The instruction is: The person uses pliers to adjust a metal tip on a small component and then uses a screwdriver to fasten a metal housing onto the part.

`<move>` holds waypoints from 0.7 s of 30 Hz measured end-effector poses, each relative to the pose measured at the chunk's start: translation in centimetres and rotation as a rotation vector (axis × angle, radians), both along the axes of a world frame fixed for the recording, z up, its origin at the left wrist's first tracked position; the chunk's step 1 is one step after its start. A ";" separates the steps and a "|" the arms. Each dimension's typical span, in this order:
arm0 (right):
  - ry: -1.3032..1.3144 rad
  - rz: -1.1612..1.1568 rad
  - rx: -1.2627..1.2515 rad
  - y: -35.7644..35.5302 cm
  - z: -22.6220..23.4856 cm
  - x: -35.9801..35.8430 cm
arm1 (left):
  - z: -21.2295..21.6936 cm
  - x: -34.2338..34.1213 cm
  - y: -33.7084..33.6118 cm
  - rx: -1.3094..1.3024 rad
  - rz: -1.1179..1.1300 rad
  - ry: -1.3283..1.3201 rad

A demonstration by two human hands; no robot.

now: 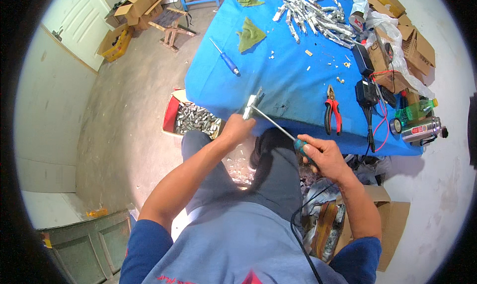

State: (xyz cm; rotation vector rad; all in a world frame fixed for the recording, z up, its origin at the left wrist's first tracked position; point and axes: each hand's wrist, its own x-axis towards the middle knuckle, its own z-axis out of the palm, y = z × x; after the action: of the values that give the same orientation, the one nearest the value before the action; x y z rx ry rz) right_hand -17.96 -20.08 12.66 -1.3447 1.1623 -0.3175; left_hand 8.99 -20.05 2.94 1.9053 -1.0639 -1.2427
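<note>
Right at the blue table's (298, 92) near edge, the left hand (237, 129) grips a small metal piece (252, 106); the right hand (323, 155) is clenched on a screwdriver (278, 127) whose tip meets it. Red pliers (333, 115) lie just beside; bare cloth spreads beyond toward a blue screwdriver (226, 59).

Blue tablecloth (278, 80); red-handled pliers (332, 116); two green rags (250, 34); blue-handled screwdriver (226, 58); silver metal part (251, 107) held in left hand (237, 129).

Makeshift workshop — pliers (332, 114), metal parts (310, 13)
</note>
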 end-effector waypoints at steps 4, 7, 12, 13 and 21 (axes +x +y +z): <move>-0.063 -0.047 0.018 0.7 -0.9 -0.4 | -0.4 -0.2 -0.4 0.005 0.064 0.126; -0.060 -0.065 0.005 0.8 -1.1 -0.4 | -1.8 0.0 -1.0 0.027 0.061 0.087; -0.089 -0.074 -0.004 0.5 -1.7 -0.6 | -1.0 -0.2 -0.7 -0.007 0.049 0.029; -0.096 -0.078 0.006 0.4 -1.8 -0.6 | -0.7 -0.3 -0.6 -0.007 0.048 0.024; -0.090 -0.050 0.027 0.6 -1.4 0.3 | -1.5 -0.1 -0.7 -0.014 0.032 -0.020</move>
State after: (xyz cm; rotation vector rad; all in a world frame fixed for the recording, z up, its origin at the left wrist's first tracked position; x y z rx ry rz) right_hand -17.67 -19.47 11.30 -1.2673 1.1223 -0.3931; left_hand 8.88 -20.79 1.49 1.9209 -1.0462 -1.1978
